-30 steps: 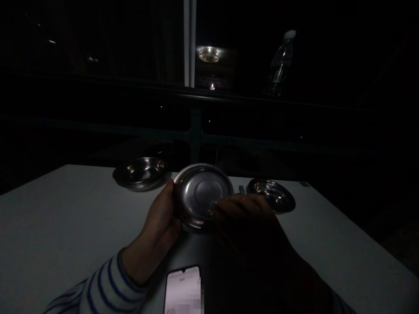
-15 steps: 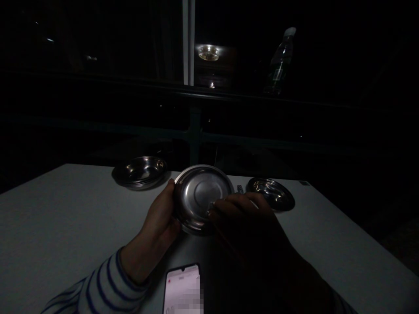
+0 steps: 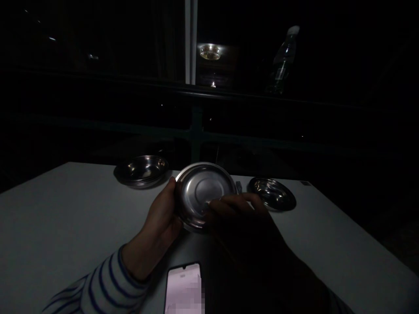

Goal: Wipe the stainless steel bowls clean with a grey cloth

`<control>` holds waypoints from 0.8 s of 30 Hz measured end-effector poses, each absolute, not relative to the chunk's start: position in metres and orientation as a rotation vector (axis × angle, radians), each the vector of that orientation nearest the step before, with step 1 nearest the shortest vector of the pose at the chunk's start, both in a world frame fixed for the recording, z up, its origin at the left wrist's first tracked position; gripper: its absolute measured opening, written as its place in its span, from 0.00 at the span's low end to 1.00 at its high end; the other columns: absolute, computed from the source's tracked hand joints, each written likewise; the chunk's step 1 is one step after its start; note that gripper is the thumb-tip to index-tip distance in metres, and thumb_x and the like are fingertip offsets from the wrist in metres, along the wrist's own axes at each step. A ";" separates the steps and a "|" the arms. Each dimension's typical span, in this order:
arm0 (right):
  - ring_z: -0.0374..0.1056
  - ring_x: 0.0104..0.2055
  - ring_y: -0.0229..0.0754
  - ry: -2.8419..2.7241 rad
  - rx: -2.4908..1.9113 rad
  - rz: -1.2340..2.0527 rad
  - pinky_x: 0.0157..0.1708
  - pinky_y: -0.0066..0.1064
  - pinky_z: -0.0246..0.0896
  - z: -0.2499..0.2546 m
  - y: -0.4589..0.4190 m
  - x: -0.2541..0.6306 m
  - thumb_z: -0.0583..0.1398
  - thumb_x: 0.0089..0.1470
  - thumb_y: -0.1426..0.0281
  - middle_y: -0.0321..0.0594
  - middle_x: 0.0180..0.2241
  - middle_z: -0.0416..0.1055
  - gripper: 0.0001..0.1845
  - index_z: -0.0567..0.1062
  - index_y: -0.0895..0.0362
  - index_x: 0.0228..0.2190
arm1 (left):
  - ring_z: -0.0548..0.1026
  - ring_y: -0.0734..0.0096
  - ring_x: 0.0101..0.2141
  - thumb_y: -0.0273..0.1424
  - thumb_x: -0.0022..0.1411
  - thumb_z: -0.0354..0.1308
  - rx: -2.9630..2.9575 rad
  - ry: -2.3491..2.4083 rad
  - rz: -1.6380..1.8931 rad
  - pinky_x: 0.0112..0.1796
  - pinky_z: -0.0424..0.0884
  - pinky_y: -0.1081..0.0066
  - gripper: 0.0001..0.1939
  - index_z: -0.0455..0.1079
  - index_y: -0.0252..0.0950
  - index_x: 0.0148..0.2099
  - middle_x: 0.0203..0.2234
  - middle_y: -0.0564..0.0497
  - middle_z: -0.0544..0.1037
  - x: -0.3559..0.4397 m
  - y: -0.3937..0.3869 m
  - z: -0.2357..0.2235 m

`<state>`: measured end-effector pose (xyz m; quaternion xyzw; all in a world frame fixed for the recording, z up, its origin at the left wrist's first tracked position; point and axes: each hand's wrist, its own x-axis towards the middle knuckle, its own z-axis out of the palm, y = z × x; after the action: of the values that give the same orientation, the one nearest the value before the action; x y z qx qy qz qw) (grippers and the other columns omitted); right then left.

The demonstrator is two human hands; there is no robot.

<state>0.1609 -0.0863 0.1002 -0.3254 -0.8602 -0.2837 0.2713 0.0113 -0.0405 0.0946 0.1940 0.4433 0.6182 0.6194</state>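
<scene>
The metal bowl [image 3: 204, 176] hung above the tabletop [image 3: 81, 226], its smooth, shiny underside tilted to the viewer, a shallow ring pressed into the round base. The left hand [image 3: 159, 213] had its grip clamped on the bowl's left edge, below it a striped knit-looking sleeve [image 3: 111, 281]. The right hand [image 3: 245, 222] curled its fingers against the lower right of the base — whether its grip was closed on something, I could not tell. Farther out sat glossy stacked bowls [image 3: 140, 172] to the left, a shallow metal dish [image 3: 272, 194] to the right and a flat, lit phone [image 3: 183, 288] nearer. Compared with a second before, the right fingertips had slid slightly leftward across the base; the stacked bowls and dish stayed put. Deep shadow swallowed most of the right hand — the phone's lower end was cut off, its right part pixelated.
</scene>
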 end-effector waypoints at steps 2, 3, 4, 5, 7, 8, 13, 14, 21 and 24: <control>0.60 0.34 0.40 -2.308 -0.867 -0.760 0.34 0.37 0.48 0.100 -0.086 0.161 0.55 0.49 0.75 0.36 0.36 0.72 0.08 0.72 0.58 0.33 | 0.73 0.71 0.23 0.32 0.59 0.49 0.453 1.015 1.435 0.26 0.71 0.72 0.11 0.69 0.31 0.35 0.22 0.49 0.75 0.011 -0.041 0.095; 0.60 0.34 0.40 -2.297 -0.876 -0.761 0.34 0.37 0.48 0.100 -0.085 0.162 0.55 0.50 0.76 0.36 0.35 0.72 0.08 0.72 0.58 0.33 | 0.73 0.70 0.23 0.32 0.59 0.49 0.463 1.012 1.439 0.25 0.71 0.72 0.11 0.69 0.31 0.35 0.22 0.49 0.75 0.011 -0.041 0.094; 0.60 0.34 0.40 -2.292 -0.880 -0.764 0.35 0.37 0.48 0.100 -0.085 0.162 0.54 0.50 0.76 0.36 0.35 0.72 0.08 0.72 0.58 0.33 | 0.73 0.70 0.23 0.32 0.59 0.48 0.472 1.014 1.441 0.24 0.71 0.72 0.11 0.69 0.31 0.35 0.22 0.49 0.75 0.011 -0.041 0.094; 0.60 0.34 0.40 -2.294 -0.882 -0.770 0.35 0.37 0.48 0.099 -0.085 0.163 0.54 0.50 0.75 0.35 0.36 0.72 0.08 0.72 0.58 0.34 | 0.73 0.70 0.22 0.31 0.59 0.48 0.478 1.015 1.445 0.24 0.71 0.72 0.11 0.69 0.31 0.35 0.22 0.48 0.75 0.011 -0.041 0.094; 0.59 0.36 0.40 -2.325 -0.894 -0.779 0.35 0.37 0.48 0.099 -0.084 0.165 0.54 0.51 0.74 0.35 0.37 0.71 0.08 0.71 0.57 0.34 | 0.73 0.70 0.21 0.31 0.59 0.48 0.481 1.014 1.454 0.22 0.71 0.72 0.11 0.69 0.31 0.34 0.21 0.49 0.75 0.010 -0.040 0.093; 0.59 0.36 0.40 -2.344 -0.900 -0.781 0.35 0.37 0.48 0.099 -0.085 0.166 0.55 0.50 0.74 0.35 0.38 0.71 0.08 0.71 0.56 0.35 | 0.73 0.70 0.21 0.31 0.59 0.48 0.479 1.013 1.459 0.22 0.71 0.73 0.11 0.69 0.31 0.34 0.21 0.48 0.75 0.010 -0.040 0.093; 0.60 0.37 0.40 -2.334 -0.917 -0.766 0.35 0.37 0.48 0.101 -0.086 0.167 0.56 0.49 0.74 0.35 0.37 0.71 0.08 0.71 0.56 0.34 | 0.73 0.70 0.22 0.32 0.59 0.48 0.472 1.006 1.421 0.23 0.71 0.73 0.12 0.70 0.30 0.34 0.22 0.47 0.76 0.013 -0.042 0.095; 0.60 0.36 0.40 -2.335 -0.909 -0.758 0.35 0.37 0.49 0.101 -0.085 0.167 0.56 0.49 0.75 0.35 0.37 0.71 0.07 0.70 0.56 0.33 | 0.73 0.70 0.22 0.32 0.59 0.48 0.476 1.004 1.408 0.23 0.71 0.73 0.12 0.69 0.30 0.34 0.22 0.47 0.76 0.013 -0.042 0.096; 0.60 0.37 0.41 -2.372 -0.940 -0.749 0.35 0.38 0.49 0.100 -0.083 0.168 0.56 0.50 0.74 0.35 0.37 0.70 0.07 0.70 0.55 0.34 | 0.74 0.68 0.23 0.31 0.58 0.49 0.472 1.025 1.410 0.21 0.71 0.72 0.12 0.69 0.29 0.37 0.24 0.46 0.76 0.011 -0.041 0.095; 0.60 0.36 0.40 -2.364 -0.917 -0.758 0.35 0.38 0.49 0.100 -0.084 0.168 0.56 0.49 0.74 0.35 0.37 0.70 0.08 0.70 0.56 0.34 | 0.74 0.68 0.22 0.32 0.59 0.49 0.490 1.018 1.386 0.21 0.71 0.71 0.12 0.69 0.30 0.36 0.24 0.46 0.76 0.012 -0.042 0.095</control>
<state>0.1676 -0.0844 0.1004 -0.3359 -0.8661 -0.2777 0.2449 0.0116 -0.0419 0.0953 0.2135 0.4437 0.6044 0.6263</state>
